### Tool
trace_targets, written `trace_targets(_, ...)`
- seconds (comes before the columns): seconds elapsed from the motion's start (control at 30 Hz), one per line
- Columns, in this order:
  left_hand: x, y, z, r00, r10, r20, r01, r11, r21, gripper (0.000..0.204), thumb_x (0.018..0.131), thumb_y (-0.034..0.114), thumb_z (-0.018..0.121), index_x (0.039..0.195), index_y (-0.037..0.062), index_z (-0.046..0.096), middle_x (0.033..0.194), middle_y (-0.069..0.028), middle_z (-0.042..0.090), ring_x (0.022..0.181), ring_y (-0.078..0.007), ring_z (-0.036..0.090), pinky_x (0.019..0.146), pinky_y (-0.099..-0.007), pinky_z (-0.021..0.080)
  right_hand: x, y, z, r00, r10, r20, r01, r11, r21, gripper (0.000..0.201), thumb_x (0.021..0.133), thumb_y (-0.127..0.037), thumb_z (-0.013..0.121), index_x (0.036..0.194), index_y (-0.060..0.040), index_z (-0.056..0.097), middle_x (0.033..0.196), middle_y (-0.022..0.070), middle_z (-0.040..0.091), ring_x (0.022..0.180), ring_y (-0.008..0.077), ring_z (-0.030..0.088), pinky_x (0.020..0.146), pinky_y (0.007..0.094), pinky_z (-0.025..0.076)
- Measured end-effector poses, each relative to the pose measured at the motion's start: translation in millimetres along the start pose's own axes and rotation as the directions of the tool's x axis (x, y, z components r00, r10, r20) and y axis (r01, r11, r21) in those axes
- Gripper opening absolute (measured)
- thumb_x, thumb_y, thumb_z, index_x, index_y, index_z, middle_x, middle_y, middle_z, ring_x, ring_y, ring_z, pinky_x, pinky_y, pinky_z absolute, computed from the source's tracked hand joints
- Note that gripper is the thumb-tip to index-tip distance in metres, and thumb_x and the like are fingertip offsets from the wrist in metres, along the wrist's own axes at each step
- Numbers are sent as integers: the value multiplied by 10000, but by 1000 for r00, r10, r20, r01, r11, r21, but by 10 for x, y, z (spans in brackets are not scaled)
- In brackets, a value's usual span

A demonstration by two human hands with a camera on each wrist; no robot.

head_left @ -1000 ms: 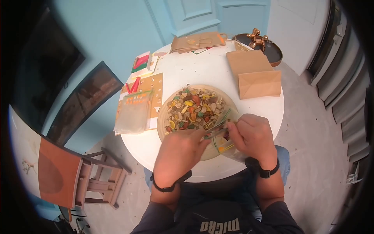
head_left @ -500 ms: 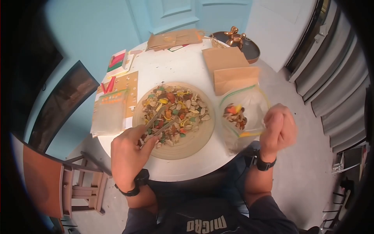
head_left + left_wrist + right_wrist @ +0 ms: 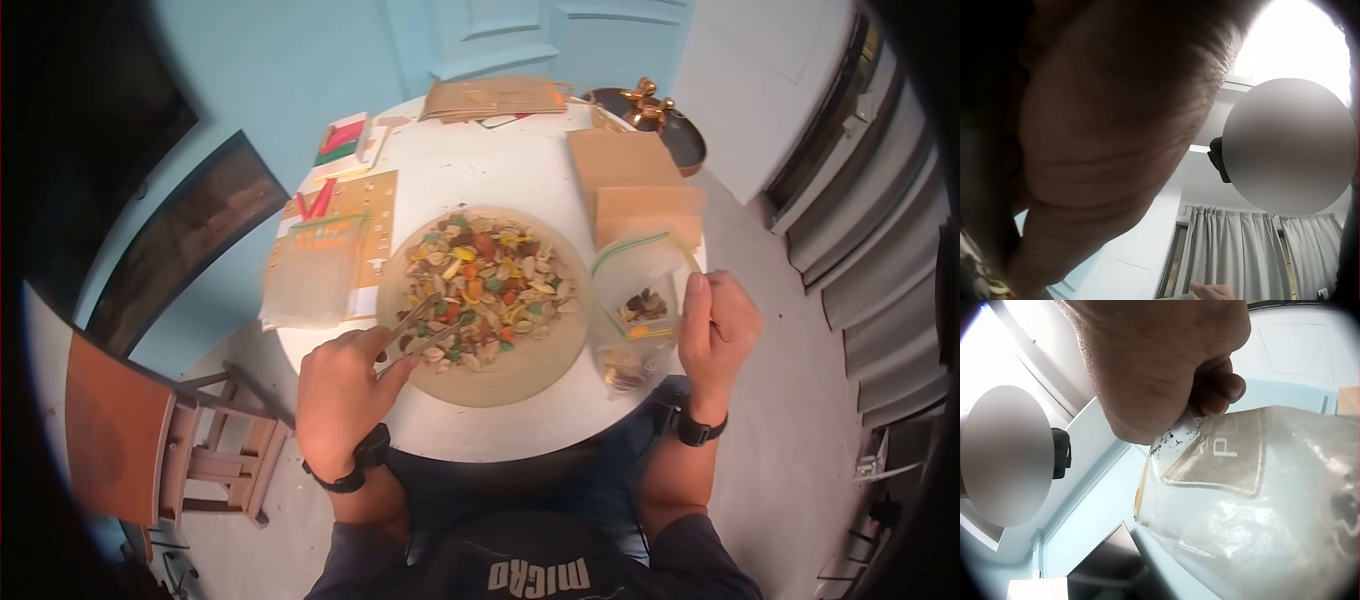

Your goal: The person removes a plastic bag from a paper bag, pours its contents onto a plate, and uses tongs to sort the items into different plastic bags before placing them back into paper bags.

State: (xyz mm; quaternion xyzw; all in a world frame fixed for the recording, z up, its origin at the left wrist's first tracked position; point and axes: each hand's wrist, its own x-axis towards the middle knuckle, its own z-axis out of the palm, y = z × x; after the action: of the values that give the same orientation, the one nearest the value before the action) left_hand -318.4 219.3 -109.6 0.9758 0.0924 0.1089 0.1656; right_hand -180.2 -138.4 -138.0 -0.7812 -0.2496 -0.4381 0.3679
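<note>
Clear bag (image 3: 1235,525) gripped by curled right fingers (image 3: 697,297); left fingers (image 3: 370,343), knuckles up, pinch tongs (image 3: 430,342)

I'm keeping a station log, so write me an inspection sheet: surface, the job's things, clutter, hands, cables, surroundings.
Surface: round white table, dark specks beyond the plate.
Job's things: slim metal tongs, tips spread, over mixed multicoloured dried pieces on a round tan plate; clear plastic zip bag, mouth open, some pieces inside.
Clutter: folded brown paper bag at right; flat translucent plastic bags at left.
Hands: left hand holds the tongs; right hand grips the zip bag's edge.
Cables: nothing seen on the table.
Surroundings: pale blue wall, long grey curtains, brown wooden chair.
</note>
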Motion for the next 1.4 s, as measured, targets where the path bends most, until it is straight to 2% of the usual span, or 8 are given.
trace_targets(0.17, -105, -207, -27, 998, 11, 64, -11, 1000, -2, 348, 843, 283, 921, 1077, 37, 845, 872, -179, 787, 770, -373, 774, 741, -474, 611, 3, -49, 39, 999, -1, 39, 1, 1000, -2, 297, 1002, 47, 758, 748, 12, 610, 699, 105, 646, 569, 239, 566, 544, 361, 422)
trace_targets(0.3, -114, -187, -29, 982, 99, 160, -92, 995, -48, 332, 832, 263, 918, 1059, 34, 839, 889, -172, 795, 809, -377, 780, 756, -481, 613, 11, -105, 77, 998, -3, 56, 4, 1000, -10, 299, 998, 52, 760, 749, 15, 598, 698, 101, 645, 567, 234, 552, 540, 360, 418)
trace_targets(0.4, -81, -213, 78, 989, 95, 110, -107, 989, 105, 307, 843, 254, 908, 1043, 33, 834, 887, -178, 792, 848, -389, 781, 774, -492, 617, 20, -129, 124, 998, -21, 59, 21, 1000, 2, 302, 994, 53, 763, 748, 13, 593, 697, 100, 645, 566, 233, 550, 538, 360, 419)
trace_targets(0.5, 3, -294, 185, 996, 56, 69, -66, 986, 151, 333, 834, 265, 924, 1075, 45, 852, 884, -164, 795, 812, -374, 780, 737, -475, 601, 23, -148, 153, 997, -33, 67, 32, 999, 17, 304, 991, 53, 766, 746, 9, 591, 698, 100, 647, 566, 234, 553, 537, 360, 423)
trace_targets(0.6, 58, -339, 249, 990, 100, 97, -107, 991, 74, 282, 859, 247, 906, 1047, 46, 845, 881, -180, 791, 818, -397, 770, 741, -488, 600, 26, -163, 170, 996, -41, 75, 40, 999, 17, 306, 991, 50, 767, 745, 7, 591, 698, 99, 648, 568, 235, 559, 537, 360, 424)
trace_targets(0.8, 72, -267, 253, 991, 94, 98, -104, 988, 111, 225, 868, 224, 907, 980, 45, 827, 843, -185, 772, 802, -418, 752, 733, -504, 587, 19, -178, 158, 995, -43, 88, 41, 999, 23, 316, 992, 43, 768, 736, -1, 588, 697, 96, 654, 566, 236, 570, 536, 353, 425)
trace_targets(1.0, 47, -248, 244, 988, 150, 45, -153, 985, 76, 171, 894, 182, 885, 948, 38, 811, 819, -186, 755, 785, -421, 742, 711, -503, 573, 27, -212, 160, 995, -51, 83, 45, 996, 77, 334, 985, 47, 767, 715, -7, 577, 692, 96, 660, 559, 232, 572, 527, 351, 423)
trace_targets(1.4, 78, -19, 195, 979, 206, -10, -206, 978, -32, 130, 919, 156, 878, 973, 49, 828, 811, -197, 745, 756, -424, 734, 686, -481, 569, -38, -204, 169, 993, -83, 84, 73, 991, 108, 350, 933, 51, 803, 694, -17, 556, 679, 91, 605, 543, 252, 538, 512, 374, 411)
